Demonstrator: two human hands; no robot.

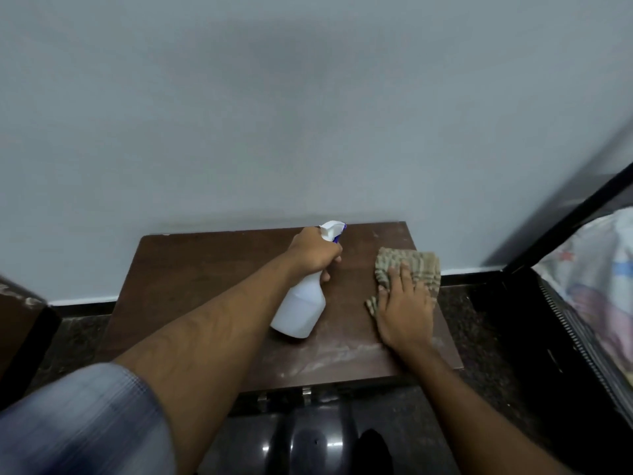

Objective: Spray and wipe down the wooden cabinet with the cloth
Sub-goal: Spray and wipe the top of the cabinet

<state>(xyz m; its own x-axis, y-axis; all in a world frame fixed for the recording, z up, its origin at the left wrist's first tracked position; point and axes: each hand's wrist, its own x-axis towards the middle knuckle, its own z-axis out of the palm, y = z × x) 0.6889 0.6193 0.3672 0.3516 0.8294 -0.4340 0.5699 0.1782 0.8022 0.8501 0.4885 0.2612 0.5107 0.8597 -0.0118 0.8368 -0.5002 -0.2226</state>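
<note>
Wiping works best in long overlapping strokes: the right hand (404, 310), fingers straight, presses the cloth (411, 262) flat on the right side of the wooden cabinet (205, 269); the left hand (313, 250) wraps its fingers round the spray bottle (301, 310) beside it.

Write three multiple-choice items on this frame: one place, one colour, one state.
1. Where does the cloth lie? A) on the floor B) on the cabinet top, right side C) hung on the wall
2. What colour is the body of the spray bottle? A) white B) green C) red
3. What is the left hand doing? A) hanging idle B) pressing the cloth C) gripping the bottle neck

Answers: 1 B, the right hand presses it flat on the wood. 2 A, the body is plain white. 3 C, its fingers curl round the neck.
</note>
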